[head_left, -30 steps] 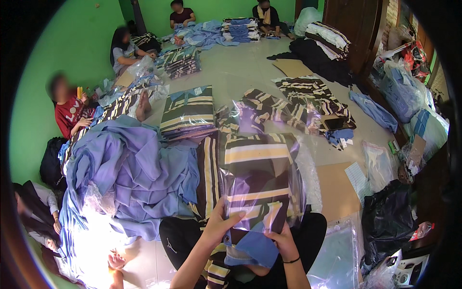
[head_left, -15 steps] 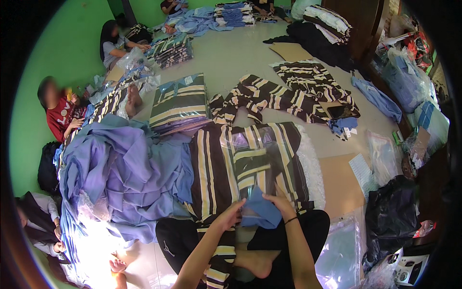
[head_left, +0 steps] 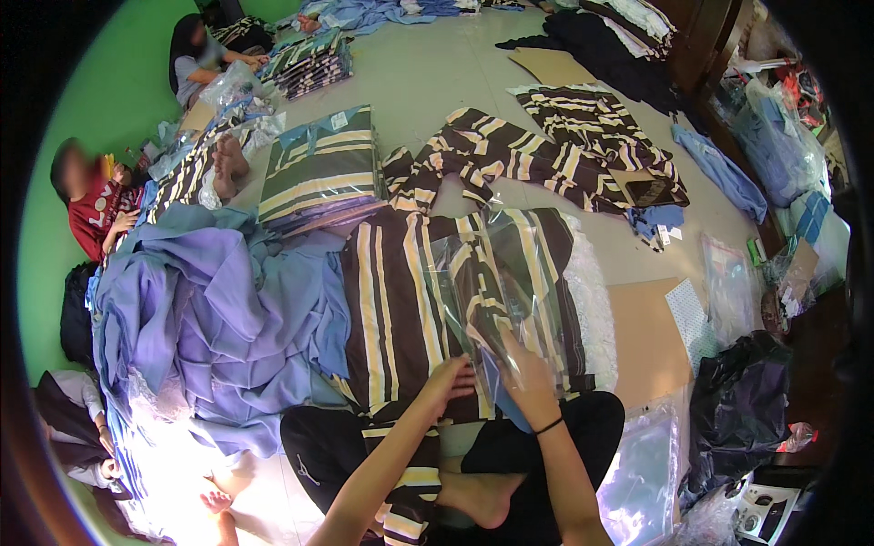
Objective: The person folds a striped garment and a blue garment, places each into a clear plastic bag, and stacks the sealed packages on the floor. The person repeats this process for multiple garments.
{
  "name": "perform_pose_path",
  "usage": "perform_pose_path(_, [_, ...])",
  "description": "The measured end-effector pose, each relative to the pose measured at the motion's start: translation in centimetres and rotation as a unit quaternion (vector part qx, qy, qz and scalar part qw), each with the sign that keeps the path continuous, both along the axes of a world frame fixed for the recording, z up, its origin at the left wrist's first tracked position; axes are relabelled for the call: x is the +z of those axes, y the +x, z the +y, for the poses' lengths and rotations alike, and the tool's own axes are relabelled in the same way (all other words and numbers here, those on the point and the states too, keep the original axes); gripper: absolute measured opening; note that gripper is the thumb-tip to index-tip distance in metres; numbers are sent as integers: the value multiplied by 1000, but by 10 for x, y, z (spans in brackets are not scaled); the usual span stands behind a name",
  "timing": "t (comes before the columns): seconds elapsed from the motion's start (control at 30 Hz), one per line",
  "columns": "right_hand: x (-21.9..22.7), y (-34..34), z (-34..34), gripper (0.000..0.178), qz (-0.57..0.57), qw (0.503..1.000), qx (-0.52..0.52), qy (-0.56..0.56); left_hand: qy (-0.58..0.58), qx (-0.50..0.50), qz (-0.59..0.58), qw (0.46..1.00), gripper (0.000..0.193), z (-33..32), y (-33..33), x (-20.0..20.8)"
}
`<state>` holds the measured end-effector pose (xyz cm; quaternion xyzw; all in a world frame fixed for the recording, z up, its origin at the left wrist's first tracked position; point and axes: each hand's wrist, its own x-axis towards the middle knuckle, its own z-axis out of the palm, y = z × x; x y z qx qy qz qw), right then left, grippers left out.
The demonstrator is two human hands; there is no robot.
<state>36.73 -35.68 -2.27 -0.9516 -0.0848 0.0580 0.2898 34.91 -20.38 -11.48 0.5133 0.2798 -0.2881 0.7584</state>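
Note:
A clear plastic bag (head_left: pixel 482 273) with a folded brown, cream and black striped garment in it stands tilted over my lap. My right hand (head_left: pixel 528 371) grips its near end, fingers partly behind the clear film. A strip of blue cloth (head_left: pixel 515 411) shows below that grip. Close to the bag's left edge, my left hand (head_left: pixel 446 384) has its fingers slightly apart; whether the fingertips touch the film is hard to tell. Beneath the bag, a larger striped cloth pile (head_left: pixel 382 318) lies in front of my crossed legs.
Crumpled blue-violet cloth (head_left: pixel 218 318) heaps up on the left. Ahead stands a stack of bagged striped garments (head_left: pixel 319 173). Loose striped clothing (head_left: pixel 519 155) lies farther off. Cardboard (head_left: pixel 646 332) and a black plastic bag (head_left: pixel 742 409) are on the right. Several people sit along the green wall.
The bagged garment has turned from flat-facing to a tilted, edge-on position. My right hand has moved up along it, and my left hand's fingers have loosened from the blue cloth.

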Motion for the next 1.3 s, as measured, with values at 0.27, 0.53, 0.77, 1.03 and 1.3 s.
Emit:
perform_pose_path(0.27, [-10,11,-20,58,-110,993,-21,-30,0,72,-75,995,15,-14,15,-4])
perform_pose_path(0.53, [-17,20,-18,78,21,994,-97,-41,-30,99,-69,992,17,-12,11,4])
perform_pose_path(0.77, [-15,21,-26,71,-163,983,-4,-88,-12,59,-105,993,16,-19,22,7])
perform_pose_path(1.03, [-24,16,-26,50,-143,979,91,-117,4,59,-135,989,16,-27,22,9])
perform_pose_path(1.3, [-68,-4,-3,41,143,894,88,415,-20,187,-101,977,40,-30,5,17])
